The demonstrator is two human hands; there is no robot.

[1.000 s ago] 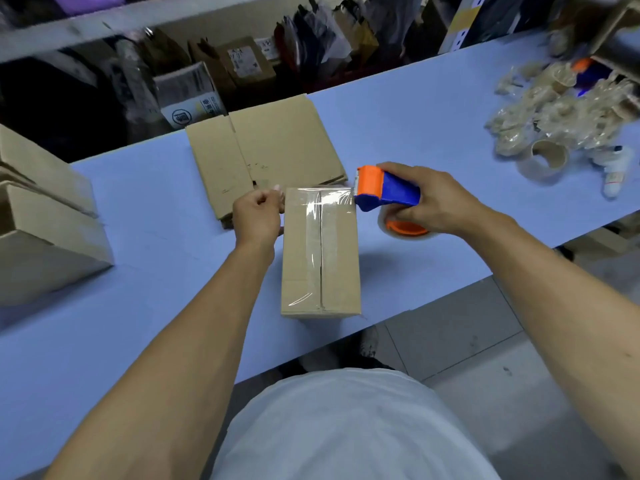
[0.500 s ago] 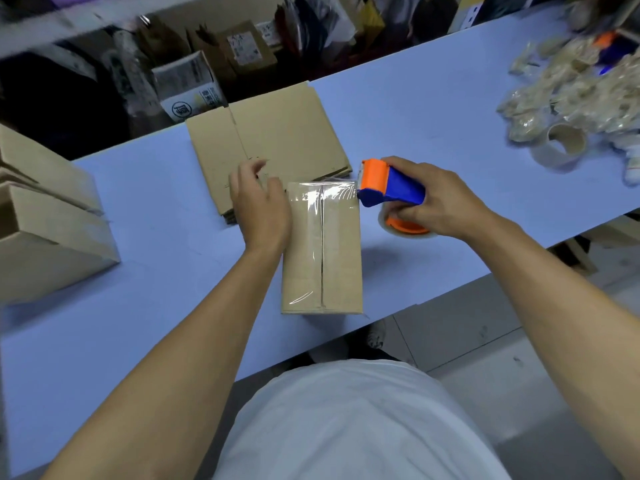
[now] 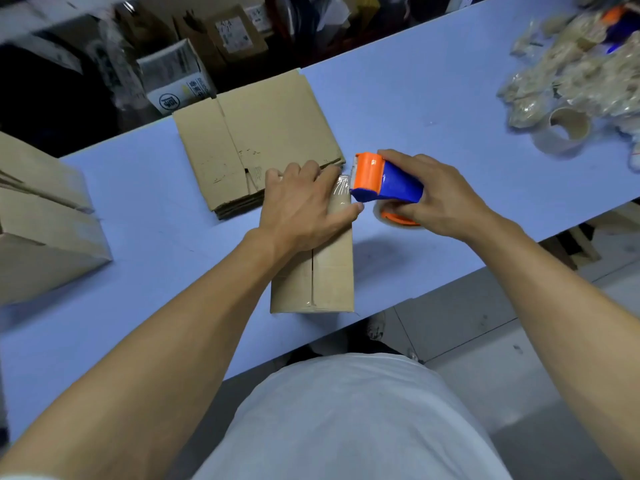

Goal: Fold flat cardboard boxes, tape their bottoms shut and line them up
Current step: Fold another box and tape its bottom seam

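Note:
A small folded cardboard box (image 3: 320, 275) stands bottom-up near the table's front edge, with clear tape over its centre seam. My left hand (image 3: 301, 206) lies flat on the far end of that taped bottom, fingers spread and pressing the tape down. My right hand (image 3: 440, 199) grips an orange and blue tape dispenser (image 3: 384, 180) just right of the box's far corner, its orange head close to my left fingertips. A stack of flat cardboard boxes (image 3: 256, 140) lies just behind the box.
Folded boxes (image 3: 41, 223) stand at the left edge of the blue table (image 3: 415, 109). At the far right lies a pile of crumpled tape scraps (image 3: 568, 77) with an empty tape core (image 3: 568, 128). Shelves with cartons run behind the table.
My left hand moved from the box's far left corner onto the taped top and now lies flat across its far end. The dispenser stayed by the box's far right corner.

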